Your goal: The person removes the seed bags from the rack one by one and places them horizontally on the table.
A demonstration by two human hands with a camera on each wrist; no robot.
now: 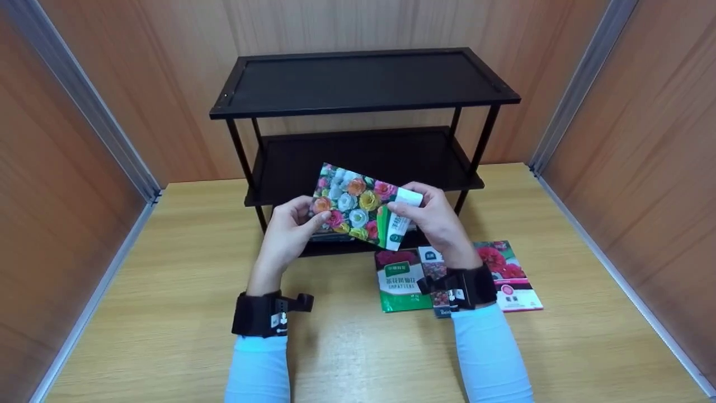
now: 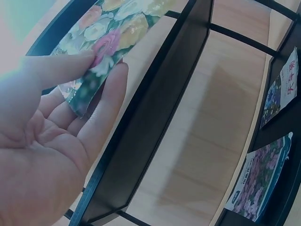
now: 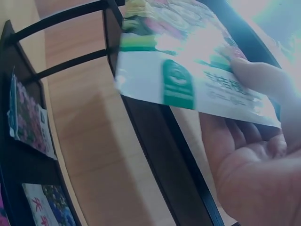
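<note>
A seed packet (image 1: 355,204) printed with orange, white, yellow and pink blooms is held up before the black shelf rack, tilted down to the right. My left hand (image 1: 287,235) pinches its left end, thumb on the printed face and fingers behind. At the opposite end, my right hand (image 1: 439,221) grips the white-labelled edge between thumb and fingers. The right wrist view shows this white band with a green logo (image 3: 178,84) close up. In the left wrist view, the packet's flowered corner (image 2: 87,96) lies between thumb and fingers.
Two-tiered shelving shows above, with a top board (image 1: 363,81) and middle board (image 1: 363,157). On the lowest board lie a pink-flower packet (image 2: 256,181) and a blue-flower packet (image 2: 282,89). Right of centre on the table are a green-and-white packet (image 1: 400,282), a grey one (image 1: 433,271) and a red-flower one (image 1: 506,274).
</note>
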